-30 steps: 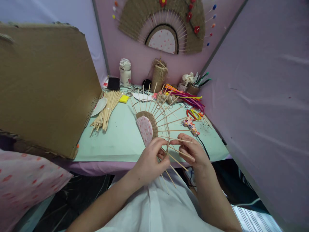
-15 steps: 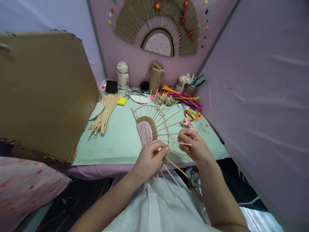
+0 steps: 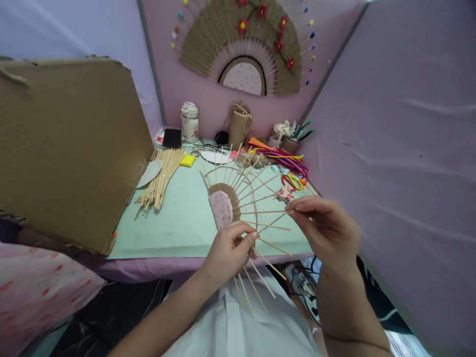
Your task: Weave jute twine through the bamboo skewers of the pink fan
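Observation:
A half-made fan of thin sticks lies across the table's front edge, its lower sticks reaching over my lap. Its half-round centre has pink spotted cloth and a woven brown band, and a loop of twine runs around the sticks farther out. My left hand is closed at the fan's lower rim, thumb and finger pinching a stick where the twine crosses. To the right, my right hand pinches a strand of twine, stretched taut from near my left fingertips. The exact crossing under my left thumb is hidden.
A bundle of sticks and a cardboard sheet stand left. Scissors, pipe cleaners, a twine roll and a white bottle sit toward the back. A finished fan hangs on the wall.
My right hand has moved right and away from the fan, drawing the twine out straight. My left hand keeps its pinch at the rim. The view has tilted slightly upward.

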Demonstrator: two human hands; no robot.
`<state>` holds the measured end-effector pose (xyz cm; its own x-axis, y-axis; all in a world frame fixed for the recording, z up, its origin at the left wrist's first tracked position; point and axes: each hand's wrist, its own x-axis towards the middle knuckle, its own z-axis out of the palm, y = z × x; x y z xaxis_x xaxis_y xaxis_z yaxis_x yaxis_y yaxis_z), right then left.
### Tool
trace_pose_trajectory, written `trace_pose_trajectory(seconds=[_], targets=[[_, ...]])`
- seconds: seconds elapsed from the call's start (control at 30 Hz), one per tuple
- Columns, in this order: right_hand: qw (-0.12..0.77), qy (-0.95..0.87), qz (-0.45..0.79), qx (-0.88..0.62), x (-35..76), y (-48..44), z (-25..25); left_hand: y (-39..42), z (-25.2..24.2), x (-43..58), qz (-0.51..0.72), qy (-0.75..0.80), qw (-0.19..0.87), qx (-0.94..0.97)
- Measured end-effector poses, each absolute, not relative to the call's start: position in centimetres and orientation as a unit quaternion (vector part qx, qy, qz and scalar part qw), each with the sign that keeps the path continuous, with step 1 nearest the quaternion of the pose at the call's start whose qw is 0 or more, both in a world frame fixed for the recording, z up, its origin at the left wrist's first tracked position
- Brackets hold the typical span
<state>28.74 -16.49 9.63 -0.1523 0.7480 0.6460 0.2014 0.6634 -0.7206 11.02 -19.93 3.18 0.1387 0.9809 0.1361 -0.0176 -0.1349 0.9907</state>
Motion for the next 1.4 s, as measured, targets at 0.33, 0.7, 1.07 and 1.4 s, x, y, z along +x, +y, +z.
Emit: trace_pose_trajectory(seconds=[0.33,0.7,1.07,1.4], targets=[[0.525,-0.781,0.151,-0.302,28.1,-16.5,10.8,-20.0,3.2,10.8,0.502,0.422,0.519,0.548],[0.559,-0.623,0.365,-0.408,26.5,-11.6,6.6,-20.2,3.1,10.8,0.504,0.424,0.496,0.565],[0.63,-0.534,0.432,-0.363,21.7,-11.3,3.1,-20.8,3.7,10.3,0.455,0.466,0.31,0.693],[0.621,-0.501,0.502,-0.334,21.0,-11.2,3.1,-21.6,4.4,9.2,0.411,0.504,0.19,0.736]])
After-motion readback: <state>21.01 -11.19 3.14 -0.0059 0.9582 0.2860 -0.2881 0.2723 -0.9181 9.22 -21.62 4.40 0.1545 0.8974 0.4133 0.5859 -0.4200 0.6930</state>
